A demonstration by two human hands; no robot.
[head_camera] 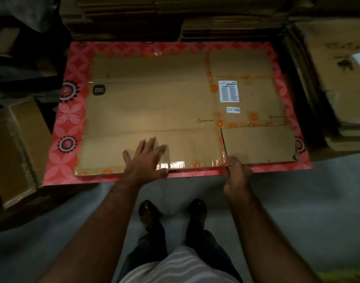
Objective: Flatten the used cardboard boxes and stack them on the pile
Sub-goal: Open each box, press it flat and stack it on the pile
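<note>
Flattened box (154, 111) lies atop the pink patterned sheet (71, 119) on the pile, left hand (145, 160) pressing it flat with fingers spread, right hand (236, 174) pinching its near edge, likely squaring it.

- Grey floor (277, 211) fills the lower frame; the person's feet (171, 213) stand at lower centre.
- A red patterned sheet (71, 119) at centre carries a flattened brown cardboard box (154, 107).
</note>
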